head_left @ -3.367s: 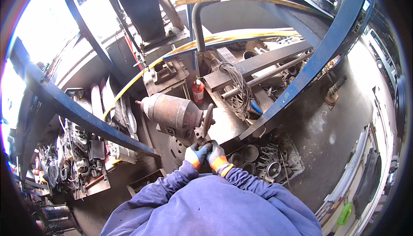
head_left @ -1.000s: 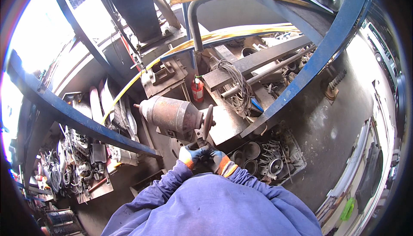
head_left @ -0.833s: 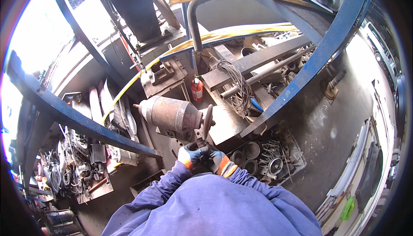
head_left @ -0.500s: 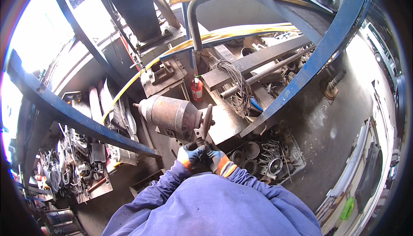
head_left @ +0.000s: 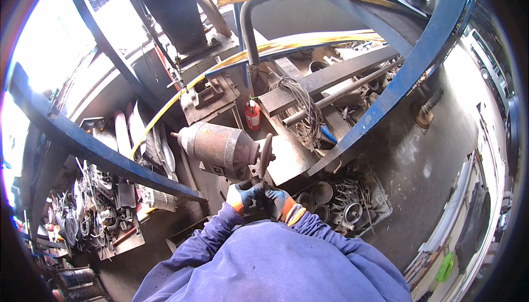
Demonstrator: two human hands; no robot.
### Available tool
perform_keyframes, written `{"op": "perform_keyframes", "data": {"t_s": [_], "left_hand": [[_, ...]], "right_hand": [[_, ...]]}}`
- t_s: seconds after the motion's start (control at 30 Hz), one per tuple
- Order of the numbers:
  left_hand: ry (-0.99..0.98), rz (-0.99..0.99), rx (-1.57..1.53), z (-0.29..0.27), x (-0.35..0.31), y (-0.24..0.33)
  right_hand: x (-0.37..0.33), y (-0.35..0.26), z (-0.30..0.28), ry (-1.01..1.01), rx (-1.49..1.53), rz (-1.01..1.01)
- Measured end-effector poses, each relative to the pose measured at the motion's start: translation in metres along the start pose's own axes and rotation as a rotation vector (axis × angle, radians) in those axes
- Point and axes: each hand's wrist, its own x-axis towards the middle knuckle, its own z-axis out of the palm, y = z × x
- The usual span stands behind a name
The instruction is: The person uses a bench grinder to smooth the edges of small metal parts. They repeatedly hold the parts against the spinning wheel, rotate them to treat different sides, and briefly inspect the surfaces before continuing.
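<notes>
My left hand (head_left: 241, 195), in a blue and orange work glove, is closed in front of my chest. Right beside it my right hand (head_left: 280, 200), gloved the same way, is closed too, and the two nearly meet. Whatever they grip is dark, small and mostly hidden by the gloves. Just beyond the hands stands a rusty motor (head_left: 217, 145) with a tapered housing. A brown disc-shaped wheel (head_left: 265, 153), seen nearly edge-on, sits at the motor's right end, and its lower edge comes down close to my fingers.
A pale metal plate (head_left: 290, 161) lies right of the wheel. Behind are a red bottle (head_left: 252, 116), coiled cable (head_left: 300, 109) and a steel beam (head_left: 330, 79). Blue frame bars (head_left: 104, 156) cross on both sides. A tray of metal parts (head_left: 352, 214) sits right, scrap (head_left: 93, 208) left.
Both hands have shifted very slightly beneath the wheel, remaining closed and close together. The motor and the things around it stay where they were.
</notes>
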Motion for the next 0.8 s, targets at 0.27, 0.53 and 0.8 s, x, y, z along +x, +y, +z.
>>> {"op": "perform_keyframes", "data": {"t_s": [0.27, 0.53, 0.8], "left_hand": [[0.119, 0.061, 0.167, 0.003, 0.006, 0.000], [0.049, 0.033, 0.077, 0.000, 0.001, 0.000], [0.033, -0.009, 0.028, -0.001, -0.006, 0.003]], "right_hand": [[0.003, -0.002, -0.008, -0.061, -0.048, 0.090], [0.001, 0.001, 0.003, 0.127, -0.136, 0.004], [0.012, 0.016, -0.009, 0.192, -0.135, -0.122]]}}
